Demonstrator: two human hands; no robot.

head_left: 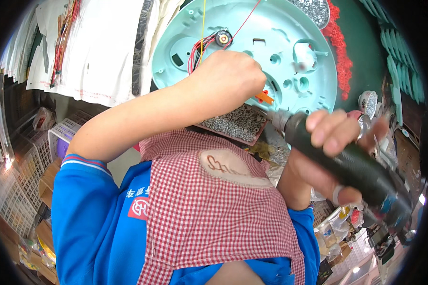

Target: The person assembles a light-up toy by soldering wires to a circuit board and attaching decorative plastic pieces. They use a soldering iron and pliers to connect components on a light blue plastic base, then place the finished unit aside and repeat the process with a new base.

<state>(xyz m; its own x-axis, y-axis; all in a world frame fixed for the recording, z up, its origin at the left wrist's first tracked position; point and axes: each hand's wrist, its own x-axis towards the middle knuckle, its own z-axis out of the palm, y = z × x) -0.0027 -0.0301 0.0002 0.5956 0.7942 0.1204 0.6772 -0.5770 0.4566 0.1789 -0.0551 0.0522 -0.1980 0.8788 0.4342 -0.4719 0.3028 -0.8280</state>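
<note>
My left hand [233, 78] is curled over the near part of a round turquoise plastic shell [259, 21], its knuckles up and fingers closed. Whatever its fingertips grip is hidden. A small orange piece [265, 98] shows in the shell just beside that hand. My right hand [325, 156] is wrapped around a black power screwdriver [361, 173], slightly blurred, its tip pointing left, close to the shell's near edge. A round black part with a brass-coloured centre [223, 38] sits in the shell, with red and black wires [195, 54] next to it.
Below the shell is a shallow tray [246, 141] of small metal screws. Another container of metal pieces [314, 10] stands at the far right, beside a heap of red parts [338, 52]. Turquoise parts [404, 57] lie at right; white sheets [104, 52] and plastic crates [14, 183] at left.
</note>
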